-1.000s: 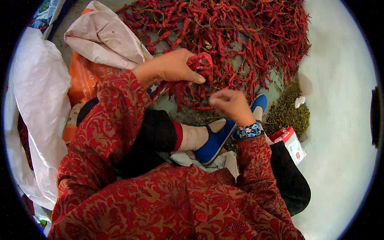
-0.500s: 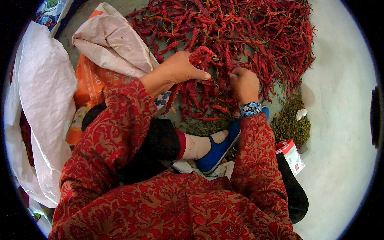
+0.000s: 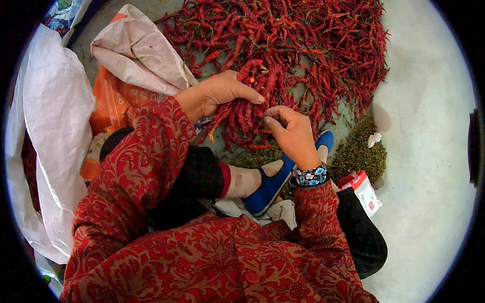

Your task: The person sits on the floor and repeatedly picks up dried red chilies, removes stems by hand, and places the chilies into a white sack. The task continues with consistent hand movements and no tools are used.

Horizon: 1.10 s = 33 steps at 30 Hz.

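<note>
My left hand (image 3: 218,92) is closed round a bunch of dried red chilies (image 3: 243,120), which hang below its palm and poke out above its thumb. Close to the thumb tip of that hand, my right hand (image 3: 295,135) pinches with thumb and forefinger at the edge of the bunch. What sits in the pinch, if anything, is too small to make out. Beyond both hands a broad heap of dried red chilies (image 3: 323,45) spreads over the floor.
White woven sacks (image 3: 58,111) stand at the left, beside a folded orange-and-white sack (image 3: 141,55). A heap of greenish stems (image 3: 361,151) lies at the right, near a red-and-white packet (image 3: 361,191). My feet in blue shoes (image 3: 270,189) are between my arms.
My right hand has moved left and nearer to me, from over the loose chilies to the held bunch. The left hand stays almost in place, still holding its chilies.
</note>
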Each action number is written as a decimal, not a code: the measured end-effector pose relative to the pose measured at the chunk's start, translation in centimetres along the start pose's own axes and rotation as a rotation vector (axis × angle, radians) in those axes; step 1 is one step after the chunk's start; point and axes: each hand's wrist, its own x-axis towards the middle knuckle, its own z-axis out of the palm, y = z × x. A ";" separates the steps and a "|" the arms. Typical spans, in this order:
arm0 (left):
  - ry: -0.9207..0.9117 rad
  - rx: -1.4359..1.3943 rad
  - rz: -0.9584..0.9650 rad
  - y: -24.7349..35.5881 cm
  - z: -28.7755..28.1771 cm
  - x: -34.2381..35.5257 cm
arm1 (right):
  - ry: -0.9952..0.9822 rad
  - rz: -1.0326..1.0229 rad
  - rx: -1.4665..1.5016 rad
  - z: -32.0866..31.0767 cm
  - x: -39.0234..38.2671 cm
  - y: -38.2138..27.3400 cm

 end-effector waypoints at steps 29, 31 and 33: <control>0.116 -0.090 0.198 0.9 0.5 -0.9 | -0.012 0.421 0.496 2.0 1.9 3.5; 0.100 -0.071 0.196 0.9 0.5 -0.8 | 0.012 0.448 0.679 0.9 1.1 3.5; 0.077 -0.038 0.198 0.9 0.5 -0.8 | 0.029 0.456 0.844 0.4 0.6 3.5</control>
